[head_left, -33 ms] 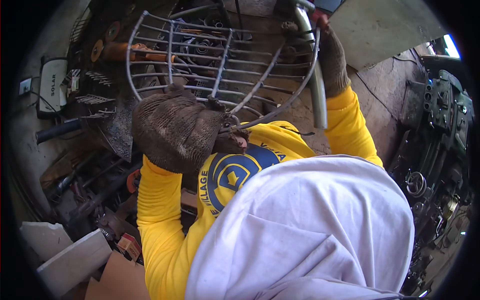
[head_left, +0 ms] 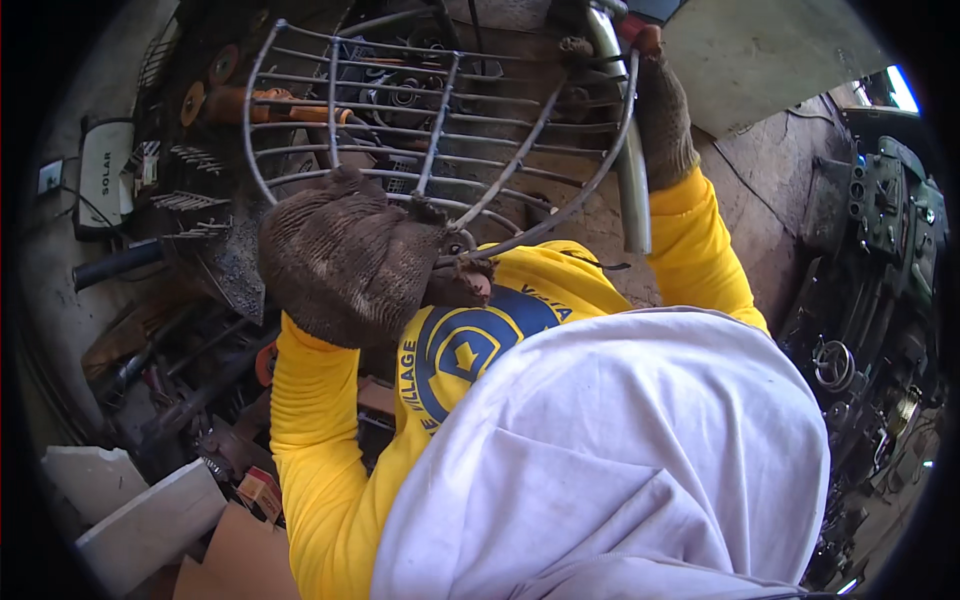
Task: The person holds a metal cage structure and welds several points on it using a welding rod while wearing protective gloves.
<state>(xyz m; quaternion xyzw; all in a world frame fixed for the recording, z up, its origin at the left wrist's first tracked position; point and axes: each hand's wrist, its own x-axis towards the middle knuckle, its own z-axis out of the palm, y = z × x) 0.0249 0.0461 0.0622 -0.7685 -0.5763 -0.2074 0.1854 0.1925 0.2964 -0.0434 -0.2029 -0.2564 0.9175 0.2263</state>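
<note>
Lattice [head_left: 438,125]: curved, welded grey metal rods — held up over the brown floor [head_left: 770,160].
Left hand [head_left: 350,260]: brown knitted glove; fingers curled round the lattice's near left edge.
Right hand [head_left: 668,125]: matching glove, beside the lattice's far right corner; fingers partly hidden — grip cannot be told.
Pipe [head_left: 634,200]: straight grey metal tube, along the lattice's right edge.
Power tool [head_left: 225,107]: orange-bodied, behind the left edge.
</note>
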